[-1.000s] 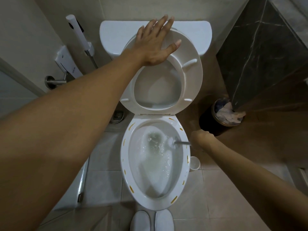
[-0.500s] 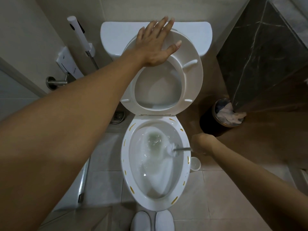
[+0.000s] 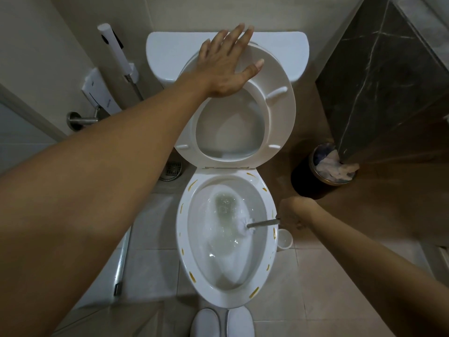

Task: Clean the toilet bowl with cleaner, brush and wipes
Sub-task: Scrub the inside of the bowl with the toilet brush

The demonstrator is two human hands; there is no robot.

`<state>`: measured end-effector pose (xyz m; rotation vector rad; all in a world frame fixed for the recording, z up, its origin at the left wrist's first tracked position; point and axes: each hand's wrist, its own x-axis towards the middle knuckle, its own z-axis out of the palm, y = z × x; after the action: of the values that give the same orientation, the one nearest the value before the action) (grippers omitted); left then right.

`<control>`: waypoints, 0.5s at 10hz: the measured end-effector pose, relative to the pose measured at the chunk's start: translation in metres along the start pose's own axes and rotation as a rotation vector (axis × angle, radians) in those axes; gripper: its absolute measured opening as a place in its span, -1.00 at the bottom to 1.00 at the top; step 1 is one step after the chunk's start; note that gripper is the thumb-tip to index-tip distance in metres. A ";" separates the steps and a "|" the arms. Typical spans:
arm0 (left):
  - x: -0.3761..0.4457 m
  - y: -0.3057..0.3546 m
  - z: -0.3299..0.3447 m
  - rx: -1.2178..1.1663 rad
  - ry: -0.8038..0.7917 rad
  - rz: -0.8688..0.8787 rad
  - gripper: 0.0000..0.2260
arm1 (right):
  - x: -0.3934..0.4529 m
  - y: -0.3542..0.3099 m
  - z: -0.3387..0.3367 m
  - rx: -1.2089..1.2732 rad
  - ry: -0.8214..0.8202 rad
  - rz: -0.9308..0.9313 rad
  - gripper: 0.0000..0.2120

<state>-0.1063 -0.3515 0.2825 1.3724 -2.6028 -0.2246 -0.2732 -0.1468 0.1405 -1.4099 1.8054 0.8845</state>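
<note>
The toilet (image 3: 224, 294) stands in the middle of the tiled floor (image 3: 315, 288), its tank (image 3: 170, 49) against the back wall. The seat (image 3: 279, 113) is raised, leaning back toward the tank. The bowl's rim carries short yellow streaks of cleaner (image 3: 254, 292) all round, and the water inside is cloudy.

The left hand (image 3: 227, 64) lies flat on the top of the raised seat, fingers spread and stretched out, gripping nothing. The right hand (image 3: 292, 214) hangs just outside the bowl's right rim, closed round the handle of the brush (image 3: 250, 223). The metal shaft runs from that fist leftward over the rim, and the white bristle head sits low against the bowl's right inner wall, at the water.

A dark bin (image 3: 323, 171) with crumpled paper stands to the right. A small white holder (image 3: 284, 239) sits on the floor just beside the bowl, below the right hand. White slippers (image 3: 223, 323) show at the bottom edge. A sprayer (image 3: 116, 52) hangs on the left wall.
</note>
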 end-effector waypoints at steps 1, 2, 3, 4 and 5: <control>0.001 0.000 0.000 0.001 0.000 0.001 -0.37 | 0.010 0.003 0.002 0.017 0.056 0.006 -0.74; 0.001 -0.001 0.001 0.003 0.000 0.003 -0.36 | 0.021 0.004 0.021 0.025 0.154 0.005 -0.72; 0.000 0.000 0.001 0.001 0.005 0.001 -0.36 | 0.013 0.005 0.028 -0.063 0.021 -0.070 -0.66; 0.001 0.000 0.001 -0.003 0.002 -0.002 -0.37 | 0.006 0.008 0.020 0.026 0.002 -0.087 -0.67; 0.000 0.000 0.000 0.007 0.006 0.002 -0.37 | 0.014 0.007 0.018 -0.033 0.061 -0.059 -0.68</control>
<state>-0.1065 -0.3518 0.2824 1.3709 -2.6018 -0.2111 -0.2811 -0.1382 0.1199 -1.5181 1.7921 0.8525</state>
